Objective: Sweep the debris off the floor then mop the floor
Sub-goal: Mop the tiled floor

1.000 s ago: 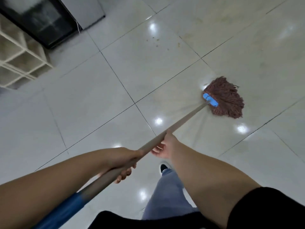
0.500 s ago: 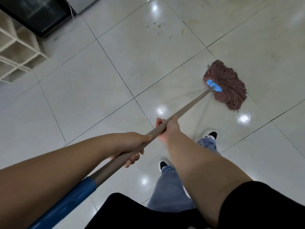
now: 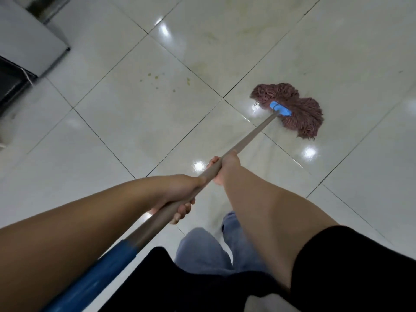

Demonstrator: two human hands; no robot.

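Note:
A mop with a reddish-brown string head [image 3: 292,109] and a blue clamp [image 3: 280,108] lies spread on the glossy white tiled floor [image 3: 112,136] at the right. Its tan handle [image 3: 249,137] slants down-left to a blue grip end [image 3: 90,282]. My right hand [image 3: 225,167] grips the handle further along, nearer the head. My left hand [image 3: 180,197] grips it lower, with fingers curled under. Small yellowish spots [image 3: 162,83] dot the tile to the left of the mop head, apart from it.
A grey cabinet [image 3: 29,41] and a dark appliance [image 3: 11,86] stand at the far left. Faint stains mark the tiles beyond the mop head. My legs in light blue trousers [image 3: 209,248] stand below the handle. Ceiling lights reflect off the wet floor.
The mop head has slid further away across the floor and spread wider. My view has shifted forward; the yellowish spots sit nearer the middle and the white shelf has left the frame.

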